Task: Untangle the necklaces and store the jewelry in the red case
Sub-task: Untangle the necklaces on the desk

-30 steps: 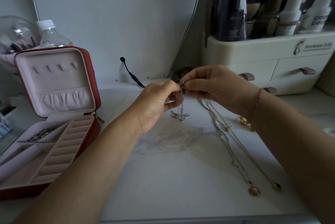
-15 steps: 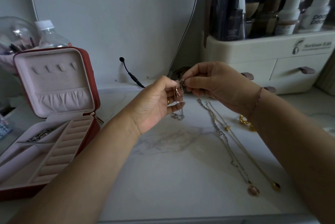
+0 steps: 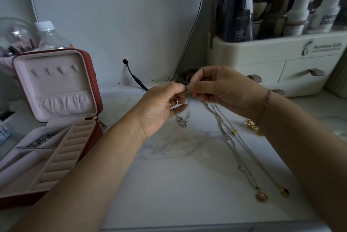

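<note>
Marble tabletop (image 3: 169, 184); red case (image 3: 99, 92) left; mirror (image 3: 116, 15) behind.

Dim, flat light on the pale desk (image 3: 169, 184), brightest at upper right; soft shadows, edges bowed by the wide lens, bottles (image 3: 298, 15) blurred

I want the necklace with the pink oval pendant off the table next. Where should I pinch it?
Probably the chain just above the pink pendant, coming from its left. There it lies flat and apart from the gold necklace; higher up the two chains run close together, near the right hand.
</note>
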A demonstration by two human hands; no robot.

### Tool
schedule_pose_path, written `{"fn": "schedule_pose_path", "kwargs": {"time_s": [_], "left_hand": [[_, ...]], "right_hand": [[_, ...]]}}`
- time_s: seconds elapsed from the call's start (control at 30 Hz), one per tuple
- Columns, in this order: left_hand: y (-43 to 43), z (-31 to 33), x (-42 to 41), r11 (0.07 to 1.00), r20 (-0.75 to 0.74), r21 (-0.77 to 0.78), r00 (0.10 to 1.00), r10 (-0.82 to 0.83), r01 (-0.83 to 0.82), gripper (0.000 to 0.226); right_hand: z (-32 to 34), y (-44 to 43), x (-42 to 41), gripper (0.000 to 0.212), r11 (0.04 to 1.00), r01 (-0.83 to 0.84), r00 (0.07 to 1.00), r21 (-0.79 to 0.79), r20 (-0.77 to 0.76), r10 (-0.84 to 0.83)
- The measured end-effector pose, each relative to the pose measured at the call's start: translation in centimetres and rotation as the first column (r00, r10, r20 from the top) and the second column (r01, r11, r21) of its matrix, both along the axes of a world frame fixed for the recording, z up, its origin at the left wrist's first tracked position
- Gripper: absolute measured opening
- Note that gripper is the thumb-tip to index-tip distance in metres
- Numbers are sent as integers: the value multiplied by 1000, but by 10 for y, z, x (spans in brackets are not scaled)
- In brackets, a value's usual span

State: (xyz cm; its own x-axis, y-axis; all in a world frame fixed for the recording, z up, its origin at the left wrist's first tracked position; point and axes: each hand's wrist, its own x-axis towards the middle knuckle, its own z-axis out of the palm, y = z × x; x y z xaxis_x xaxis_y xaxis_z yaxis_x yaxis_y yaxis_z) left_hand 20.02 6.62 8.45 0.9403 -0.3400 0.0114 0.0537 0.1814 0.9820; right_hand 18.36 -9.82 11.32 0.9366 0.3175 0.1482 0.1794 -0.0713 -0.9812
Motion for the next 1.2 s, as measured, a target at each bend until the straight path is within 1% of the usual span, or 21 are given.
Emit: {"fn": "schedule_pose_path", "kwargs": {"time_s": [0.1,0.23,0.3,0.37,0.47,0.57,0.63,0.73,0.87,0.93,1.0,1.07,1.13,1.2], "left_hand": [[-2,0,0,998,42,46,998,39,-41,7],[-3,2,-1,999,46,3,998,46,-47,14],[-2,2,-1,999,42,-25,998,36,-35,13],[-2,2,-2,1000,44,-25,999,17,-16,12],[-2,3,-4,1000,38,-5,999,-11,11,13],[-2,3,-6,999,41,10,998,-50,50,8],[-1,2,-7,998,55,14,996,-68,67,15],[0,2,-8,998,75,44,996,-52,49,21],[0,2,-7,997,82,71,997,9,-15,8],[0,2,-7,997,88,76,996,19,-26,10],[-1,3,-9,997,104,79,995,1,-10,7],[-1,3,-10,996,125,89,992,-16,5,9],[-2,3,-10,995,148,103,989,-3,-12,9],[-2,3,-10,993,157,109,987,22,-40,13]], "right_hand": [[0,-1,0,5,999,-28,999,32,-14,29],[1,-2,1,14,993,-77,995,92,-55,82],[2,-4,2,13,990,-85,992,112,-81,94],[2,-6,3,3,988,-74,989,136,-114,90],[3,-6,3,9,983,-51,979,176,-185,84],[4,-6,2,10,972,-46,963,232,-246,105],[4,-7,2,11,965,-51,956,257,-267,121],[5,-7,3,10,962,-59,950,268,-282,137],[5,-7,3,9,964,-63,949,257,-285,138],[4,-7,3,9,965,-64,949,255,-284,138],[4,-7,3,9,965,-63,948,256,-286,138],[4,-7,4,10,964,-62,949,257,-285,137],[5,-7,4,10,963,-66,948,260,-283,142],[5,-8,4,10,960,-79,946,268,-284,157]]}}
